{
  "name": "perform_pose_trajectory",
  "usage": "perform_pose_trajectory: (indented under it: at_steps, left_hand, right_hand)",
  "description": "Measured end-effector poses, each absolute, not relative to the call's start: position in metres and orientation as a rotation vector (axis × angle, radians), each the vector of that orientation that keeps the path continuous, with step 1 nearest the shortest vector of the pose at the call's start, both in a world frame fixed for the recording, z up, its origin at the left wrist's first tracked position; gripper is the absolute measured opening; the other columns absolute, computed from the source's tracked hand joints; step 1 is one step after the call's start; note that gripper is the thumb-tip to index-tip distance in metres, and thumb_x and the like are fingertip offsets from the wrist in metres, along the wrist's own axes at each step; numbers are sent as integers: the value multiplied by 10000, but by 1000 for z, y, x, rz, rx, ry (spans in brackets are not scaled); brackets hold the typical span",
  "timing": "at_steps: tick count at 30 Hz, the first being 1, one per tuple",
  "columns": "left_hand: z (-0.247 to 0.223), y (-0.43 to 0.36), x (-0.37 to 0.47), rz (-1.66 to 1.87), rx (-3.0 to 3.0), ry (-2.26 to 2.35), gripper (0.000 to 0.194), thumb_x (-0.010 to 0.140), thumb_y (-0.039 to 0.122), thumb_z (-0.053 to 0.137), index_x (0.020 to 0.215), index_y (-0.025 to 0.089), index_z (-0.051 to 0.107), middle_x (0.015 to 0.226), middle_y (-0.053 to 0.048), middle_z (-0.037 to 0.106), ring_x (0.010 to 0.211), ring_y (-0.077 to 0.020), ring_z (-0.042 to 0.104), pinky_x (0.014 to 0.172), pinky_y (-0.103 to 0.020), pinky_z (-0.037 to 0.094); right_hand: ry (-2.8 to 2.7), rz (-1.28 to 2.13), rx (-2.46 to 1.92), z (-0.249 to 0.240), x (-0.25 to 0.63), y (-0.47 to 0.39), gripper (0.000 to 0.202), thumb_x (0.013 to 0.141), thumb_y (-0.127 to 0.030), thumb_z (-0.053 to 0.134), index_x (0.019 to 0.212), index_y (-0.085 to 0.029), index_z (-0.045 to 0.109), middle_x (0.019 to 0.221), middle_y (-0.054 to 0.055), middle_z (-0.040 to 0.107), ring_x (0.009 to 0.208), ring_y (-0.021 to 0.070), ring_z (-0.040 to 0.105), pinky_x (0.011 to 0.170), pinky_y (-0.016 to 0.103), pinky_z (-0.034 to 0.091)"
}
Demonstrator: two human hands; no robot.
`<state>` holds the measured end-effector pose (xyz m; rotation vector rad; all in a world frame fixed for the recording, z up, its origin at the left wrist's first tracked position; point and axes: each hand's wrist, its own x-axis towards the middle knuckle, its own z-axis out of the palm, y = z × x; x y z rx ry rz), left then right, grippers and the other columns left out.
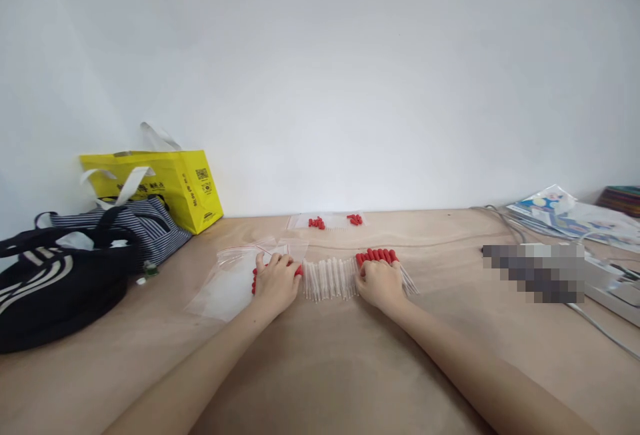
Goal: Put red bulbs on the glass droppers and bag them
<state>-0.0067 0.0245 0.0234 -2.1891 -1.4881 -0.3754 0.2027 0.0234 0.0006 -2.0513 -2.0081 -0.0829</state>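
A row of thin clear tubes (330, 278) lies side by side on the table between my two hands. My left hand (277, 282) rests with bent fingers over a group of red bulb-shaped pieces, and one red bulb (299, 270) pokes out by its thumb side. At the row's right end my right hand (383, 282) is closed, its fingertips curled down against the table. Just beyond its knuckles is a line of red bulbs (381, 255), with several thin clear tubes (409, 280) slanting out on its right. What the right fingertips grip is hidden.
A clear zip bag (225, 282) lies left of my left hand. Farther back, another bag (335, 222) has red bulbs on it. At left stand a yellow bag (195, 188), a striped bag (160, 228) and a black bag (65, 295). A power strip (613, 285) and printed sheets (565, 215) are at right.
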Motion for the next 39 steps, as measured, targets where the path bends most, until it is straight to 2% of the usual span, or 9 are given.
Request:
perform_pose_trajectory:
  at_steps: [5, 15, 19, 23, 26, 29, 32, 35, 39]
  left_hand:
    - [22, 31, 0, -310, -2179, -1427, 201, 751, 137, 445, 688, 168, 633, 780, -82, 624, 837, -246, 498, 887, -530, 181]
    - [16, 34, 5, -258, -2131, -1366, 204, 689, 44, 456, 671, 163, 620, 709, -89, 625, 819, -265, 508, 888, -515, 216]
    - [17, 33, 7, -278, -2104, -1364, 213, 692, 22, 440, 690, 151, 610, 703, -94, 624, 778, -260, 526, 875, -499, 243]
    - [18, 22, 7, -369, -2111, -1331, 212, 736, 47, 423, 793, 149, 601, 761, -90, 631, 760, -242, 545, 872, -492, 245]
    - [16, 6, 7, -678, -2273, -1216, 193, 789, 98, 412, 861, 169, 576, 797, -52, 638, 749, -197, 566, 887, -466, 238]
    - [12, -14, 6, -885, -2587, -1098, 180, 827, 135, 386, 874, 192, 550, 787, -5, 636, 726, -139, 572, 916, -416, 231]
    - [8, -28, 3, -900, -2836, -1094, 192, 815, 118, 383, 894, 211, 531, 807, 15, 632, 743, -119, 568, 943, -402, 207]
    - [6, -36, 0, -862, -2952, -1159, 220, 774, 88, 395, 898, 215, 525, 823, 8, 625, 765, -130, 560, 939, -413, 213]
    - [2, -38, 1, -804, -2955, -1227, 310, 709, 72, 442, 965, 219, 535, 881, -14, 610, 826, -163, 546, 926, -435, 224]
  right_hand:
    - [-2009, -53, -2117, 4, 199, 30, 293, 765, -300, 416, 774, -121, 648, 835, 151, 647, 816, 247, 563, 772, 379, 234]
    - [-1995, 54, -2176, 8, 195, 41, 219, 707, -209, 450, 785, -154, 647, 850, 137, 646, 865, 263, 560, 756, 399, 244]
    - [-1984, 72, -2158, 7, 194, 42, 215, 714, -204, 439, 750, -145, 643, 818, 134, 650, 797, 247, 577, 734, 390, 262]
    - [-1975, 65, -2109, 6, 195, 40, 248, 752, -251, 422, 708, -129, 633, 775, 145, 647, 766, 248, 580, 736, 394, 277]
    - [-1993, 70, -2016, 5, 199, 35, 273, 780, -279, 404, 684, -133, 613, 756, 140, 640, 774, 246, 575, 721, 368, 308]
    - [-2034, 97, -1884, 3, 209, 27, 241, 813, -247, 370, 741, -145, 576, 788, 101, 629, 771, 191, 568, 676, 289, 351]
    - [-2037, 136, -1575, -6, 223, 16, 185, 826, -188, 343, 775, -155, 517, 791, 67, 598, 737, 142, 546, 661, 239, 377]
    - [-2011, 173, -1222, -18, 237, 3, 155, 828, -182, 334, 771, -172, 477, 748, 56, 568, 687, 149, 524, 627, 251, 394]
    - [-2092, 175, -1099, -28, 243, -16, 187, 836, -168, 324, 886, -185, 503, 780, 54, 584, 697, 157, 526, 631, 271, 399]
